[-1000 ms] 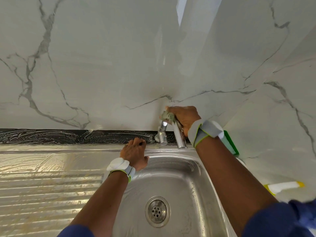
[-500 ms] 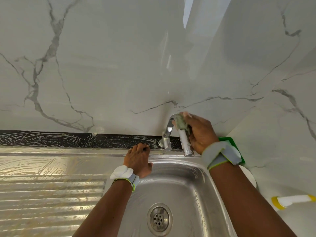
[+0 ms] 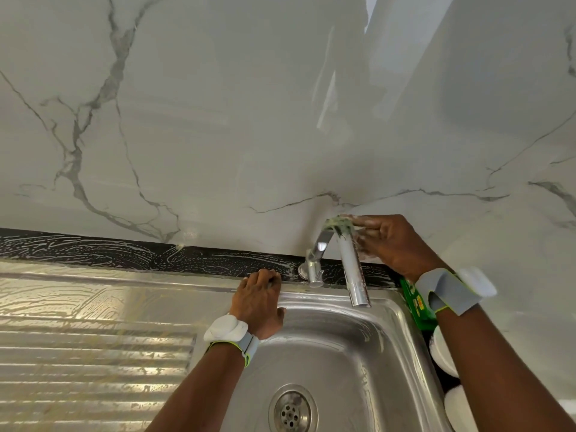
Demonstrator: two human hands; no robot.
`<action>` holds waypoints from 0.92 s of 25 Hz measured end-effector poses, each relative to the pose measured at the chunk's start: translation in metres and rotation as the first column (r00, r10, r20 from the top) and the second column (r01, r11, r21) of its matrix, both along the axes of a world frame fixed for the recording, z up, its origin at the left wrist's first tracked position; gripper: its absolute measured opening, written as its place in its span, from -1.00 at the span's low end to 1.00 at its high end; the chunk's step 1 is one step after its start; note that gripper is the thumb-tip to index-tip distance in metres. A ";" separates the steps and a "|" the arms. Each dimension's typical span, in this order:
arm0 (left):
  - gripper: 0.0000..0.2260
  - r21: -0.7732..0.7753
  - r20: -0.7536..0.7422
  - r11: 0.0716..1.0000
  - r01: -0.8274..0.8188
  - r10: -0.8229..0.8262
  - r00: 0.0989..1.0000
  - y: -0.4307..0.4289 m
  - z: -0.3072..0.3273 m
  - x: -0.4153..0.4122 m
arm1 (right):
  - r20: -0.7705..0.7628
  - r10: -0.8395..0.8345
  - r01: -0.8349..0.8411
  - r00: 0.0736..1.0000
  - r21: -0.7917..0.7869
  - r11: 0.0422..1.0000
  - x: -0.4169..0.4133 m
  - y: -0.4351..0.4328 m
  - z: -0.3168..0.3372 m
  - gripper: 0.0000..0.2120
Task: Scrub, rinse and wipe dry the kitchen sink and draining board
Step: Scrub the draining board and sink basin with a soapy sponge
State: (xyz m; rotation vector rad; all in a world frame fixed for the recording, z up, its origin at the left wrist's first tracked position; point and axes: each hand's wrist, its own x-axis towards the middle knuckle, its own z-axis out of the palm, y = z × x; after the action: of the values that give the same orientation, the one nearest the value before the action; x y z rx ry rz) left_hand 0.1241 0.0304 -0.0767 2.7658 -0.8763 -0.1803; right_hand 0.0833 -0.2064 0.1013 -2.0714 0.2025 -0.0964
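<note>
Stainless sink [image 3: 343,353] is filling the bottom centre of frame, with its drain [image 3: 293,410] showing at the lower edge and soap streaks running down the bowl's right wall. Ribbed draining board [image 3: 93,353] is lying at lower left, smeared with suds.

Left hand [image 3: 258,304] is resting on the sink's back rim, mid-frame. Its fingers are pressed together and bent, tips bearing on the rim edge (can't tell if anything is under them). A white-and-grey wristband [image 3: 229,330] is sitting on that wrist.

Right forearm is crossing up from lower right. Behind its wrist, a green packet [image 3: 417,307] is standing at the sink's right rim.

Right hand [image 3: 392,244] is working right of centre. Fingers and thumb are pinching a green scrub pad [image 3: 338,224] draped over the top bend of the tap [image 3: 352,269], fingers lying close together and soapy. Spout is angling down over the back of the bowl.

Tap base is sitting on the black counter strip [image 3: 124,254], just right of the left fingertips. Soapy swirls are covering the strip.

Marble wall [image 3: 218,120] is filling the upper half.
</note>
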 end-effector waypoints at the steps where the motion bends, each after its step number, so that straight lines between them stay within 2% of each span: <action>1: -0.32 0.000 -0.001 1.000 -0.001 0.001 1.000 0.000 0.000 0.000 | -0.018 0.028 -0.029 0.999 -0.047 0.998 0.002 -0.002 0.004 -0.65; 3: -0.33 0.007 -0.008 1.000 0.009 -0.008 1.000 0.000 0.001 -0.002 | -0.043 0.057 -0.063 0.997 -0.139 0.988 0.004 -0.001 0.008 -0.64; 5: -0.37 0.003 -0.009 1.000 0.010 -0.010 1.000 -0.001 0.003 -0.001 | -0.017 0.109 -0.108 0.994 -0.339 0.935 0.008 0.001 0.007 -0.59; 7: -0.43 -0.012 -0.018 1.000 0.003 -0.003 1.000 -0.002 0.008 0.002 | 0.071 0.180 -0.120 0.981 -0.507 0.853 0.012 0.002 0.004 -0.57; 9: -0.47 -0.005 -0.026 1.000 0.007 -0.007 1.000 -0.001 0.016 0.005 | 0.125 0.272 -0.125 0.954 -0.660 0.741 0.020 -0.001 0.003 -0.64; 11: -0.49 0.014 -0.029 1.000 0.006 -0.005 1.000 -0.001 0.019 0.005 | 0.083 0.362 -0.160 0.928 -0.791 0.591 0.033 -0.005 0.003 -0.76; 12: -0.50 0.011 -0.029 1.000 0.004 -0.004 1.000 -0.001 0.020 0.005 | 0.045 0.378 -0.194 0.925 -0.799 0.569 0.038 -0.006 0.005 -0.84; 13: -0.50 0.006 -0.029 1.000 0.004 -0.003 1.000 -0.001 0.021 0.005 | 0.014 0.380 -0.224 0.925 -0.787 0.575 0.043 -0.006 0.005 -0.90; 15: -0.50 0.010 -0.019 1.000 0.005 -0.004 1.000 -0.002 0.018 0.004 | -0.011 0.338 -0.222 0.941 -0.772 0.595 0.049 -0.008 -0.006 -0.85; 18: -0.48 -0.012 -0.012 1.000 -0.002 0.002 1.000 -0.002 0.018 0.002 | -0.027 0.188 -0.131 0.982 -0.809 0.572 0.047 -0.013 -0.053 -0.87; 20: -0.49 -0.020 -0.014 1.000 -0.012 0.012 1.000 -0.002 0.016 0.002 | -0.030 0.022 -0.037 0.999 -0.754 0.656 0.045 -0.009 -0.079 -0.85; 21: -0.49 -0.021 -0.016 1.000 -0.014 0.014 1.000 -0.003 0.016 0.001 | 0.017 -0.019 0.025 1.000 -0.702 0.712 0.043 -0.006 -0.084 -0.88; 23: -0.49 -0.016 -0.001 1.000 -0.011 0.011 1.000 -0.003 0.016 0.001 | 0.277 0.009 0.173 0.961 -0.628 0.759 0.037 0.002 -0.078 -0.94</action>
State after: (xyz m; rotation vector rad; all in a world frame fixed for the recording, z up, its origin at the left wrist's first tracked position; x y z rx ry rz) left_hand 0.1249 0.0272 -0.0612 2.7545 -0.8583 -0.1720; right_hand 0.1202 -0.2046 0.0230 -2.7138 0.0991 -0.5703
